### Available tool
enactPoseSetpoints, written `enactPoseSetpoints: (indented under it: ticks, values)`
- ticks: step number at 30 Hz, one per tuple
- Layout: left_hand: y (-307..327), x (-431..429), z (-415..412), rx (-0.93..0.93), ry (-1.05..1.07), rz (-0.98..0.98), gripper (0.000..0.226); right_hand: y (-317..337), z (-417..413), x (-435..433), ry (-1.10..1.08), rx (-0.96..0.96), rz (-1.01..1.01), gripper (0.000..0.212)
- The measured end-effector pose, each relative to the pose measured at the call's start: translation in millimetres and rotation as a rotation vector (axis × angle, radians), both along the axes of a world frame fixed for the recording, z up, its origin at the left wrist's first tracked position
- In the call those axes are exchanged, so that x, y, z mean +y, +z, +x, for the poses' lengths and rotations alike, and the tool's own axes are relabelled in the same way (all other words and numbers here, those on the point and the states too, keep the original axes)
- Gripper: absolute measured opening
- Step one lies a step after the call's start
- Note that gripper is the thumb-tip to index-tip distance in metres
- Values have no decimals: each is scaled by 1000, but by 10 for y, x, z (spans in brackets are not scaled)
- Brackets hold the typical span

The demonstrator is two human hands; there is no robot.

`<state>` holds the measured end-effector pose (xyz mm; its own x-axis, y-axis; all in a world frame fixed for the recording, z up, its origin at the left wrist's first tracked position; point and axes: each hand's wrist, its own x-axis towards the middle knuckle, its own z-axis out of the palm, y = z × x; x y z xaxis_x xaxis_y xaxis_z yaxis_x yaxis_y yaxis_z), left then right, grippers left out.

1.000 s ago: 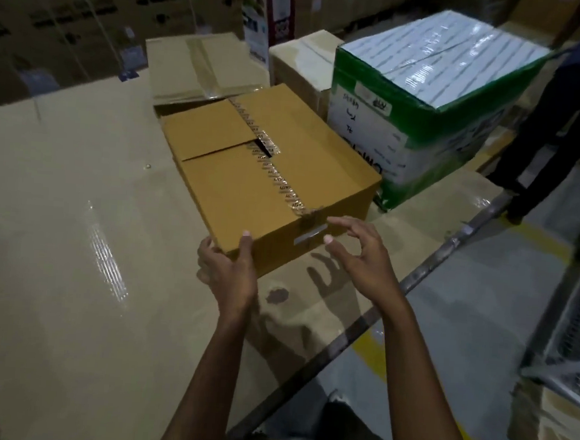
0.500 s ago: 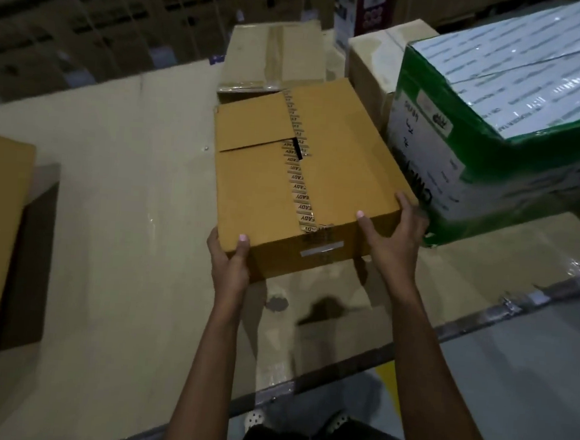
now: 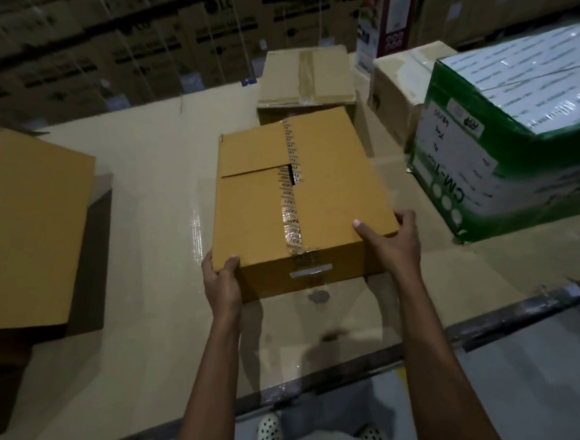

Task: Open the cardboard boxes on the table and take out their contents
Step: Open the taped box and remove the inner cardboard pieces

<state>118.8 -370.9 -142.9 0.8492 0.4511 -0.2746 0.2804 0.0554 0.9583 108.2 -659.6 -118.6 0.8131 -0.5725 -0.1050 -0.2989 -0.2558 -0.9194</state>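
A brown cardboard box (image 3: 332, 181) lies flat on the table (image 3: 149, 244) in front of me, its top seam closed with printed tape that is split near the middle. My left hand (image 3: 221, 278) grips the box's near left corner, thumb on top. My right hand (image 3: 391, 242) grips the near right corner, thumb on the lid and fingers round the side. The flaps are closed and the contents are hidden.
Behind it sits a taped cardboard box (image 3: 307, 75). A pale box (image 3: 399, 86) and a green-and-white wrapped carton (image 3: 514, 139) stand at the right. A brown box (image 3: 23, 228) lies at the left. Stacked cartons (image 3: 123, 36) fill the background. The table's metal edge (image 3: 480, 322) runs near me.
My right hand came from the air onto the box's right corner and took hold. The box has turned squarer to me and slid nearer. My left hand kept its grip.
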Motion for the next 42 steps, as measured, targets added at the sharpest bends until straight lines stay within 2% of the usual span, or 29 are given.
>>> enactPoseSetpoints:
  ticks: [4,9,14,17,20,24,27,29,32,34,35,37,39,42]
  values:
    - [14,521,105,14,77,-38,63,2,72,450,111,30,56,79]
    - [-76,911,133,-18,77,-38,67,-63,121,890,140,35,118,103]
    - [-146,975,173,-75,67,-37,70,-61,154,970,96,38,121,101]
    - [-205,1002,199,-53,31,-112,73,-84,165,992,83,26,137,99]
    - [-232,998,173,33,-63,-283,77,-138,153,1001,78,15,193,101]
    - [-263,983,160,88,-81,-361,96,-247,99,1100,38,-11,459,101]
    - [-270,1002,171,67,-82,-325,104,-317,113,1162,6,-38,522,102]
    - [-230,983,133,18,-91,-268,97,-339,116,1157,-4,-56,510,103]
    - [-153,943,110,-41,-66,-124,60,-366,80,1135,-71,-38,487,105]
    - [-132,945,148,-66,-24,-50,48,-465,107,1095,-123,-50,482,82]
    - [-130,957,179,-77,-2,-28,48,-501,117,1084,-145,-63,475,69]
    - [-128,954,225,-77,47,-26,54,-526,115,1106,-200,-91,464,61]
    - [-108,920,239,-58,88,-43,60,-571,121,1117,-223,-96,438,68]
    - [-65,860,194,-48,131,-62,56,-452,69,1216,-255,-95,424,81]
